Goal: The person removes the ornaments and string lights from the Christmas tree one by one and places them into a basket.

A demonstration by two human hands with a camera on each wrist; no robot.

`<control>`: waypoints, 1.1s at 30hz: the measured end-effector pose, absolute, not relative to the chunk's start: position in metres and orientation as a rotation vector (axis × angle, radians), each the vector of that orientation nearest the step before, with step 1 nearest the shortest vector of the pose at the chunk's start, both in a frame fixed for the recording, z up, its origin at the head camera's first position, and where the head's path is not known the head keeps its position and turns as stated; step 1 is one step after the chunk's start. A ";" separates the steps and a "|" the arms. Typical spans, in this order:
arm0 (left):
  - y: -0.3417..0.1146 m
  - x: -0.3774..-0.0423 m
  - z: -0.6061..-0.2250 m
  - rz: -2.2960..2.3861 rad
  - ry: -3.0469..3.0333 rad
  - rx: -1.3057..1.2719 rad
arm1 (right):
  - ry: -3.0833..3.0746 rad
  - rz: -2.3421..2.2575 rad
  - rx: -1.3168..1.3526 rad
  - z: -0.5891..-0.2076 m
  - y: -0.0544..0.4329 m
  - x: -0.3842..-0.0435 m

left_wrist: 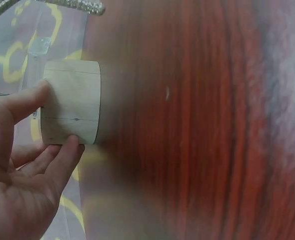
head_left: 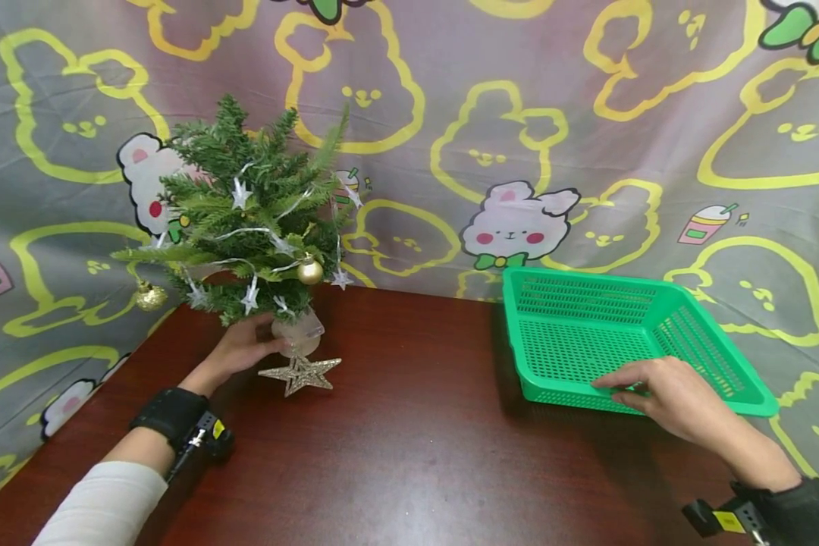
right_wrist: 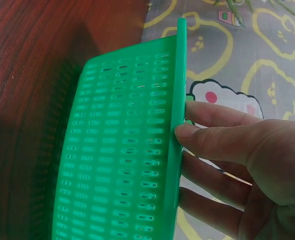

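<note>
A small green Christmas tree (head_left: 266, 197) stands at the left, hung with star lights and gold balls. Its pale, wood-look round base (left_wrist: 73, 102) is gripped at the side by my left hand (head_left: 242, 347), thumb on one side and fingers on the other. A glittery gold star (head_left: 302, 374) is just in front of the base. At the right, my right hand (head_left: 676, 398) pinches the near rim of a green plastic basket (right_wrist: 122, 145), thumb on one face and fingers on the other. Inside the basket, only its mesh floor shows.
Both the tree and basket are on a dark reddish-brown wooden table (head_left: 409, 425). Behind them hangs a grey cloth (head_left: 409, 167) with yellow cartoon outlines. A clear plastic box (left_wrist: 39, 47) is beside the tree base.
</note>
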State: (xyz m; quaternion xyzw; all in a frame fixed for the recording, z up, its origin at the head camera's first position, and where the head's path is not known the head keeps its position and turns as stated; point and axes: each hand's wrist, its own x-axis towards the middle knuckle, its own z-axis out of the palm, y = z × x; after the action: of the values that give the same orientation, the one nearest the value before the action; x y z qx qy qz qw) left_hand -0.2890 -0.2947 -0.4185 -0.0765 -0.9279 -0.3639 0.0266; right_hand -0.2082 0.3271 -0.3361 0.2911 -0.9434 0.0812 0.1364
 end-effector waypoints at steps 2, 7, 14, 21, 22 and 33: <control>-0.290 -0.290 -0.419 -1.091 -2.890 -0.221 | -2.733 0.230 0.844 -0.336 0.327 -0.208; -0.280 -0.291 -0.420 -1.097 -2.908 -0.217 | -2.746 0.220 0.843 -0.334 0.328 -0.208; -0.265 -0.290 -0.419 -1.130 -2.942 -0.230 | -2.761 0.224 0.846 -0.334 0.328 -0.210; -0.247 -0.291 -0.421 -1.218 -2.935 -0.239 | -2.751 0.226 0.872 -0.334 0.331 -0.211; -0.245 -0.291 -0.421 -1.215 -2.922 -0.250 | -2.754 0.228 0.874 -0.334 0.332 -0.211; -0.224 -0.295 -0.428 -1.246 -2.702 -0.388 | -2.744 0.232 0.892 -0.335 0.331 -0.213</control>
State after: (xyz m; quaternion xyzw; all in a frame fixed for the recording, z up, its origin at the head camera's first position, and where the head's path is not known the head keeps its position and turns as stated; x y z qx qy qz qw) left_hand -0.2945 -0.2239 -0.4281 -0.1289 -0.8983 -0.4141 0.0704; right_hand -0.2128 0.3307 -0.3349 0.3057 -0.9408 0.0795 0.1233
